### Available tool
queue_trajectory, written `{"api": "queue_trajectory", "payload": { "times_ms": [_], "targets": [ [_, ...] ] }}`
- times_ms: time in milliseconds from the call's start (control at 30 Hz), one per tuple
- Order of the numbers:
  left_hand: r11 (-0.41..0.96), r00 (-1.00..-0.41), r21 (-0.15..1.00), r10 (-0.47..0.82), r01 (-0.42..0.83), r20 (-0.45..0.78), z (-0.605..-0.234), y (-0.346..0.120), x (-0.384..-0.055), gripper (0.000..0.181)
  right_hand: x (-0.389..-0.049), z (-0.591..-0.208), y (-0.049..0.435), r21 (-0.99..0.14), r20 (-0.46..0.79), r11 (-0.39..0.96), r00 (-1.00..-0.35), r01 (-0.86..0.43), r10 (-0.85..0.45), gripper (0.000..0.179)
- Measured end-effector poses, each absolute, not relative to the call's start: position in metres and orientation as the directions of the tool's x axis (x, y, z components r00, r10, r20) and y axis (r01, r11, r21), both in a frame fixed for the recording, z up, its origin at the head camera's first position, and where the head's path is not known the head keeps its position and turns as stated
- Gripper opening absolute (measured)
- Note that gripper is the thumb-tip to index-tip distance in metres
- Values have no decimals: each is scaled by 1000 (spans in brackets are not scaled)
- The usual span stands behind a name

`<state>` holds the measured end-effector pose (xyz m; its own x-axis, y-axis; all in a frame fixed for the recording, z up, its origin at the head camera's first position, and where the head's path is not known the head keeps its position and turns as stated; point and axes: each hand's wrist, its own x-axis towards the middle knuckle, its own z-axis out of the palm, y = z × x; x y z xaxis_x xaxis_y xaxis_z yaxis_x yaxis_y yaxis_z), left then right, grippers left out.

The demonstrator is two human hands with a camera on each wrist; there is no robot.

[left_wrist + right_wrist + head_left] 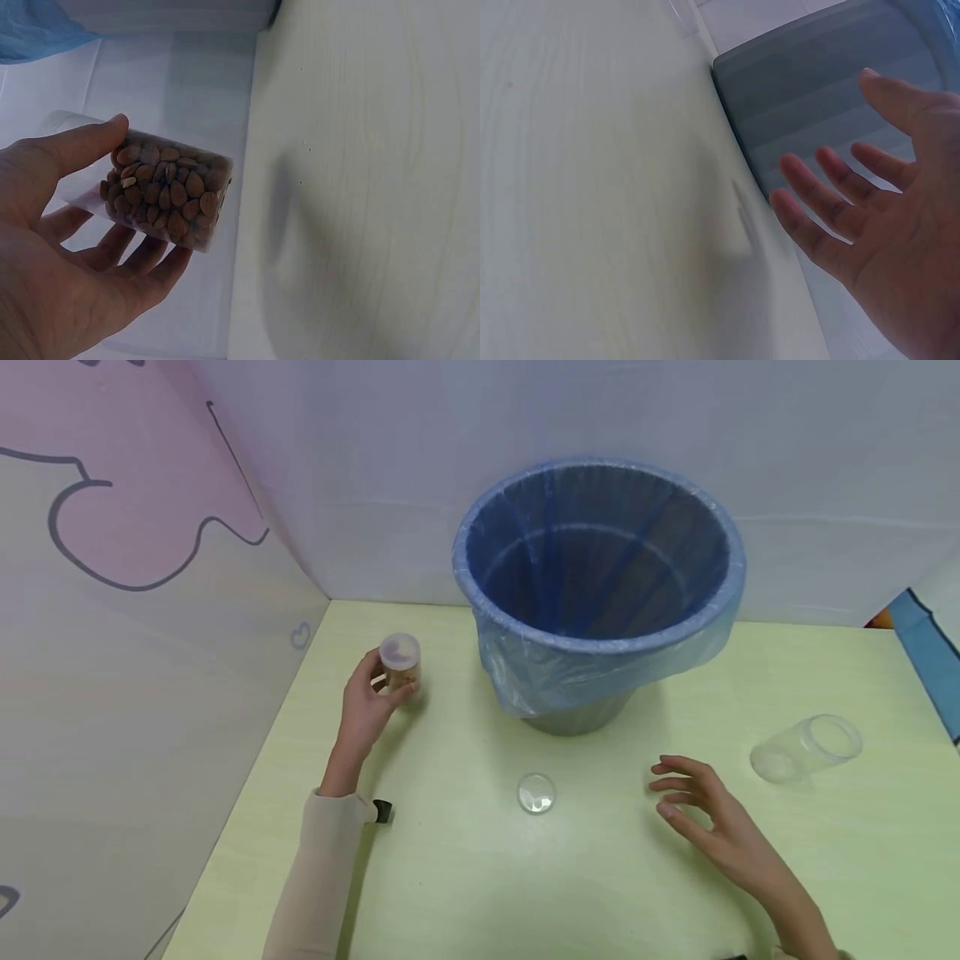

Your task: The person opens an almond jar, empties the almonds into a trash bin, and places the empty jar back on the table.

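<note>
My left hand [365,710] grips a clear jar [401,662] at the left of the table, thumb on one side and fingers round the other. In the left wrist view, almonds [169,187] fill the lower part of this jar, whose base is close over the tabletop. My right hand [708,818] hovers over the right part of the table, fingers apart and loosely bent, holding nothing. A second clear jar [798,752], with nothing visible inside, is to its right. Between the hands lies a small round clear lid [536,793].
A grey bin [577,718] with a blue plastic liner [600,672] folded over its rim stands at the back of the pale table [450,877]. White cloth walls [375,485] border the table at the back and left. A blue patterned piece [926,652] shows far right.
</note>
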<state>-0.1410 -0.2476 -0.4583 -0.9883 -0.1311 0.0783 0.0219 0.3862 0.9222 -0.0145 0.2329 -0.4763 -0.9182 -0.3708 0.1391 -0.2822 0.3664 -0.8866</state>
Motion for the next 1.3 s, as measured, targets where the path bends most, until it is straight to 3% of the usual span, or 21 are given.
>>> {"api": "queue_trajectory", "payload": {
  "times_ms": [667,1300],
  "targets": [
    [409,-995,907,63,99,80,-457,-219,-105,69,-18,-475,216,-896,122,353,-913,-270,-389,57],
    [436,-975,876,160,208,152,-457,-190,-100,68,-30,-464,192,-882,135,353,-886,-311,-443,59]
  ]
}}
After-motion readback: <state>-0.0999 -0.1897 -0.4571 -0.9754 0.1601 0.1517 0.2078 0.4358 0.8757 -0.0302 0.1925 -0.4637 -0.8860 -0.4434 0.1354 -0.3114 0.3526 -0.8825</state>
